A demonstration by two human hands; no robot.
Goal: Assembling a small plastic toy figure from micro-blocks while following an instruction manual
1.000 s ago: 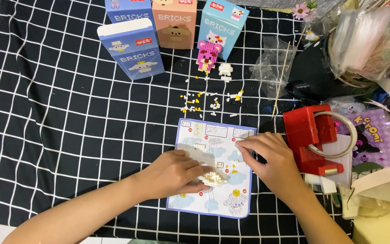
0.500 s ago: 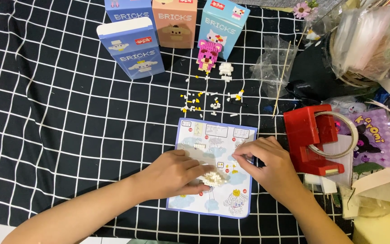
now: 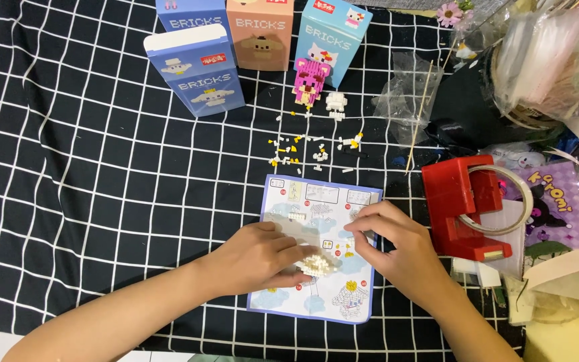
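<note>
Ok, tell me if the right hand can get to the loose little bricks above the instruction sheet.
Probably yes. The right hand rests on the instruction sheet, and only bare cloth lies between it and the loose bricks beyond the sheet's top edge.

1. The instruction sheet (image 3: 319, 251) lies on the checked cloth (image 3: 88, 167).
2. Both hands rest on the sheet: left hand (image 3: 263, 258) holding the brick model (image 3: 316, 265), right hand (image 3: 397, 248) just beside it.
3. Loose bricks (image 3: 303, 151) lie behind the sheet; boxes (image 3: 249, 47) stand farther back.
4. The tape dispenser (image 3: 467, 208) sits right of the sheet.

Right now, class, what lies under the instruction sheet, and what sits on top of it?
Under the instruction sheet: black checked cloth, hidden directly beneath. On top: left hand holding white brick model, and right hand.
</note>
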